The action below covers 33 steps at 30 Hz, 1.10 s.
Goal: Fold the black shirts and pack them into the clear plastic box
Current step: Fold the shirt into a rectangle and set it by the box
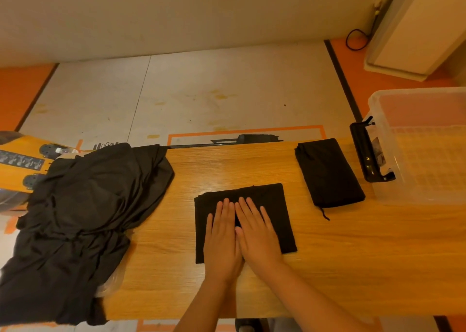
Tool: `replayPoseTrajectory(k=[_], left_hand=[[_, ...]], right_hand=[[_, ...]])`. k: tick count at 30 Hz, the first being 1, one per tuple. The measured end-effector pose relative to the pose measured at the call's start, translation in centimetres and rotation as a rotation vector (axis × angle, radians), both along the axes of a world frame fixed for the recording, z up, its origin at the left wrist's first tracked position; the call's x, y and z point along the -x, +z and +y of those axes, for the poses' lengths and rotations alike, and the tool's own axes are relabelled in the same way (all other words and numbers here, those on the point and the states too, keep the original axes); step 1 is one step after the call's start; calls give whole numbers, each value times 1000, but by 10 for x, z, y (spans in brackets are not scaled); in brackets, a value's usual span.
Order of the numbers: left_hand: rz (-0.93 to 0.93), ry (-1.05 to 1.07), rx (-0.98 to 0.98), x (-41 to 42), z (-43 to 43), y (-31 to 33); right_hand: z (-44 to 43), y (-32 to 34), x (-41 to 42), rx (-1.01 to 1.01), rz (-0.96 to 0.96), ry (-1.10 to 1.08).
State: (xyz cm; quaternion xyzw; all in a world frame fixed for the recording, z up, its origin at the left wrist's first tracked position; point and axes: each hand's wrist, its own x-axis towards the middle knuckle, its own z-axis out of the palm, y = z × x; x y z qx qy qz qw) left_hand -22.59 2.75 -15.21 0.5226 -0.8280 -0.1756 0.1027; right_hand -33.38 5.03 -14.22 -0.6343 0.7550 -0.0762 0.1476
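Flat, both hands (239,233) press the folded shirt (274,205) mid-table (353,256)

A wooden table (227,165) fills the foreground. Behind it lies a stained grey floor mat (201,92) bordered in orange, with a dark flat object (254,138) just past the table's far edge. At left sits an orange item (15,160) bearing 2 black round fittings. A black cable (355,39) loops near a white panel (413,28) at top right.

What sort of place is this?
Probably a workplace or test room, not a home: orange tape lines mark the floor, and a plain wooden table holds a pile of black shirts and a clear plastic box.
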Motion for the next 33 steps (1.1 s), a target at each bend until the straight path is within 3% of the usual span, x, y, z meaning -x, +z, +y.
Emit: replayPoseTrajectory(k=[7, 13, 22, 27, 33], left_hand=[[-165, 6, 8, -17, 4, -11], [-222, -61, -2, -40, -4, -9], [-127, -198, -15, -67, -11, 0], [-39, -150, 44, -18, -29, 17], [-157, -106, 25, 2, -53, -4]], right_hand=[[4, -16, 4, -26, 111, 90], [26, -14, 39, -25, 145, 39], [47, -6, 89, -58, 102, 33], [-5, 20, 57, 78, 61, 30], [-42, -10, 39, -26, 94, 64]])
